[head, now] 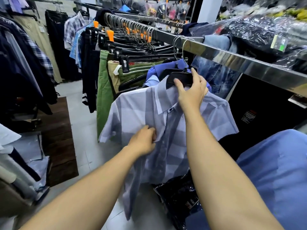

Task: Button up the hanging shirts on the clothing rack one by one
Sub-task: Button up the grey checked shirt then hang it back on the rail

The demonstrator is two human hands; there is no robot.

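Hanging from the steel rack rail (pixel 216 52) on a black hanger (pixel 180 78), near the viewer's end of the rail, in front of a darker blue shirt (pixel 166 68): a pale lilac-and-white checked short-sleeved shirt (pixel 132 107), front facing the camera, dark collar button fastened. Gripping the hanger at the collar, thumb in front and fingers curled over the top: the right hand (pixel 192 92). Pinching a fold of the shirt's front beside the placket at chest height, fingers curled into the cloth: the left hand (pixel 143 141), with green trousers (pixel 103 97) hanging just behind.
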